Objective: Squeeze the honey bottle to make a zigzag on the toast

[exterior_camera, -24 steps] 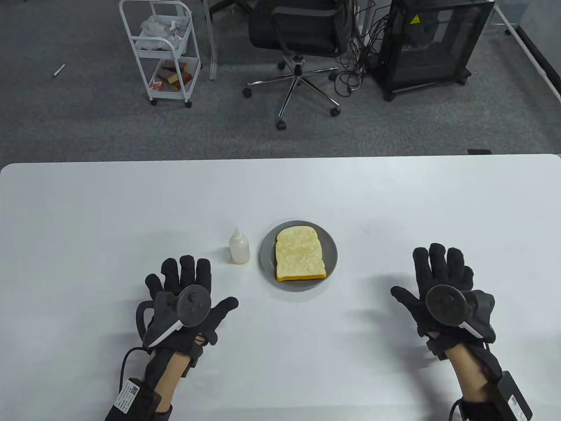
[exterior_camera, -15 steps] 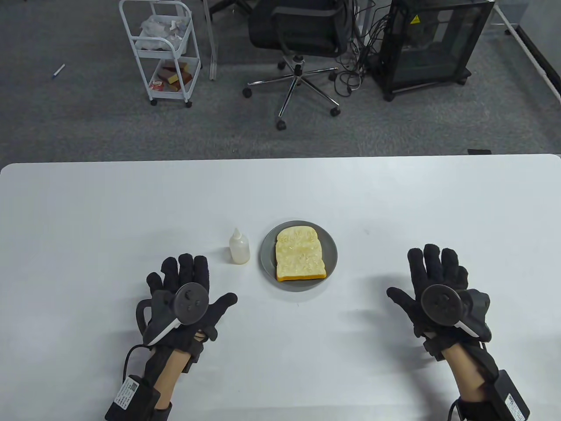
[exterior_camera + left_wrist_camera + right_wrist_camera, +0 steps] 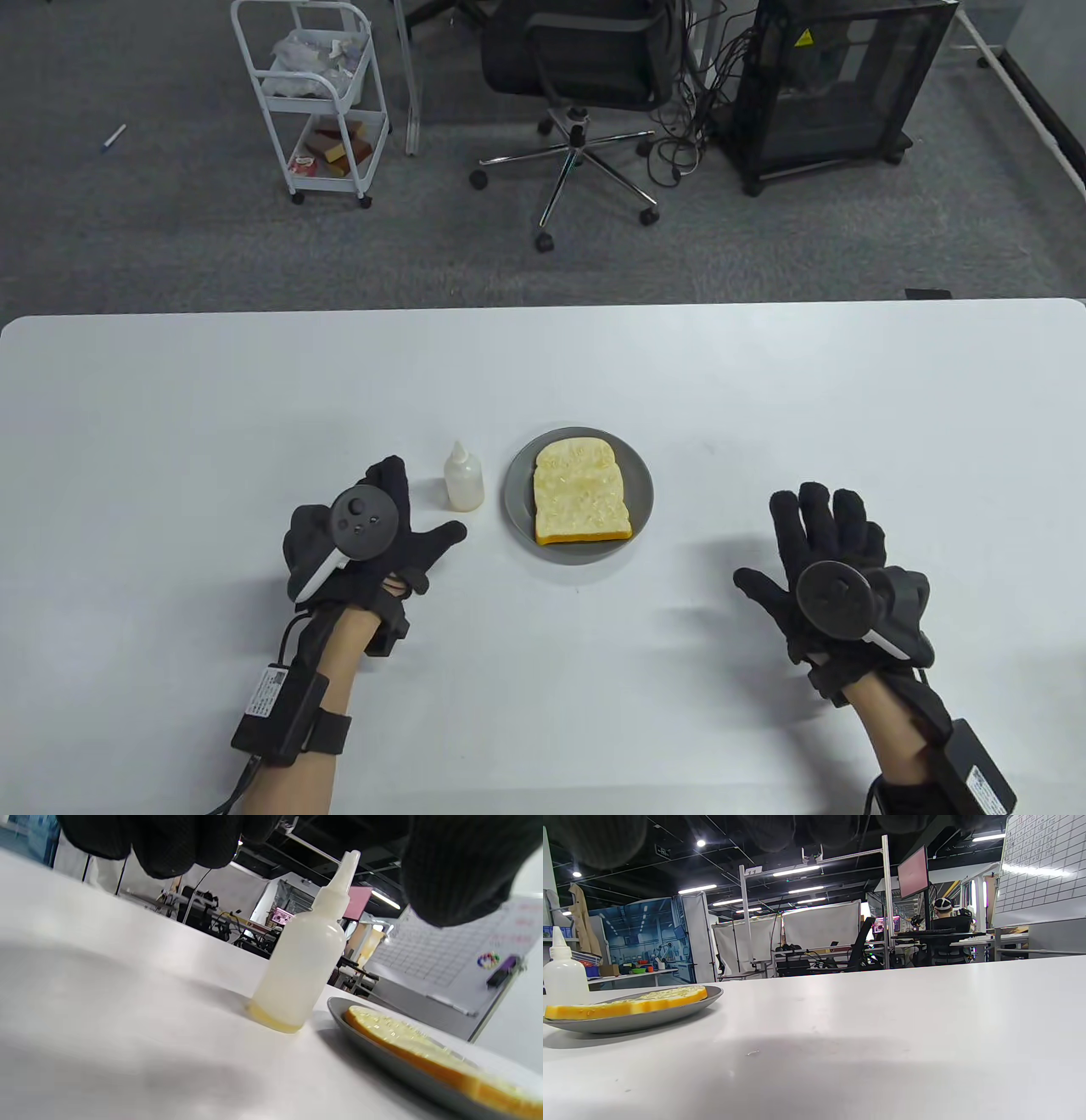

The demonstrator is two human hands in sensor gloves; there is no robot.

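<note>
A small translucent squeeze bottle [image 3: 463,480] with a pointed nozzle stands upright on the white table, just left of a grey plate [image 3: 517,501]. A slice of toast [image 3: 580,501] lies flat on the plate. My left hand [image 3: 399,531] is open, just left of and below the bottle, apart from it. In the left wrist view the bottle [image 3: 303,963] stands close ahead under my fingers [image 3: 182,844], with the toast [image 3: 424,1052] to its right. My right hand [image 3: 814,543] is open and flat over the table, well right of the plate, holding nothing. The right wrist view shows the plate [image 3: 640,1020] and the bottle [image 3: 562,971] at far left.
The white table [image 3: 764,399] stretches wide around the plate. Beyond its far edge stand a white cart [image 3: 314,102], an office chair [image 3: 577,85] and a black cabinet [image 3: 840,85] on the grey floor.
My left hand has moved up and right toward the bottle and turned its wrist. My right hand has slid slightly down and left, still open.
</note>
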